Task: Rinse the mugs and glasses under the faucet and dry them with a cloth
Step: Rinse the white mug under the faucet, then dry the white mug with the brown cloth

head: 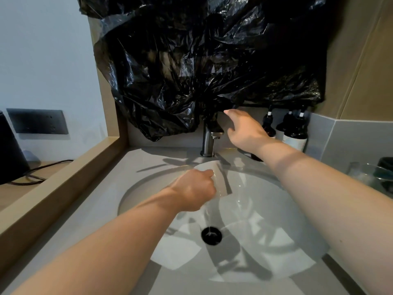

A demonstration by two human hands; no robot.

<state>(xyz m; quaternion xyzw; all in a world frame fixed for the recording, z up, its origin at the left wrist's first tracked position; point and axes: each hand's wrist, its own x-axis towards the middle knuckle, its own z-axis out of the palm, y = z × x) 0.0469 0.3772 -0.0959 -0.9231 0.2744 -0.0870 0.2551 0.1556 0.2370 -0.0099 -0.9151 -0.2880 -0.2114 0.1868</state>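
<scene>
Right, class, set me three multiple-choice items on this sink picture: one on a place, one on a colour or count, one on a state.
1. Where does the left hand hold the white mug?
A. Over the sink basin, under the faucet
B. On the wooden ledge
C. Beside the dark bottles

2. What colour is the plastic sheet hung above the faucet?
A. White
B. Black
C. Blue

3. What is the water doing?
A. Shut off
B. Filling a plugged basin
C. Running, with a thin stream falling into the drain

Answers: 1 A, the mug sits over the basin just below the spout. 2 B, the crinkled sheet is glossy black. 3 C, a stream drops from the mug to the open drain, while the right hand reaches up beside the faucet.
</scene>
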